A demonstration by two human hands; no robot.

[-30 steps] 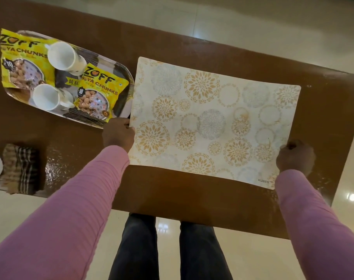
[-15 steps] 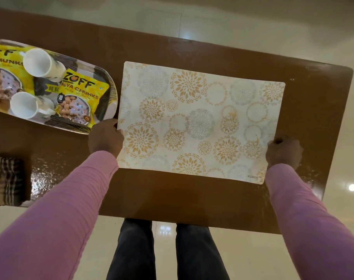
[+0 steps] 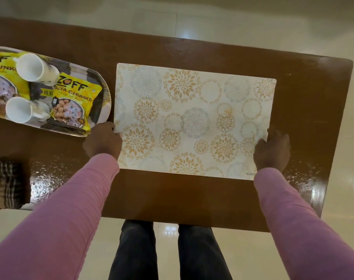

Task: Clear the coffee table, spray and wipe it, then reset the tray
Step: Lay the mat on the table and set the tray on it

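Gripping the placemat point(image 3: 192, 118) on the table point(image 3: 303, 122), left hand point(image 3: 103, 141) pinches its left edge, right hand point(image 3: 272, 150) pinches its right edge, tray point(image 3: 108, 106) sits just left.

The brown wooden bench point(image 3: 192, 199) is glossy, its sheen mottled near the front corners. The patterned mat point(image 3: 192, 118) looks smooth and matt. The yellow packet point(image 3: 75, 102) is shiny plastic, and the striped cloth point(image 3: 4, 184) is woven.
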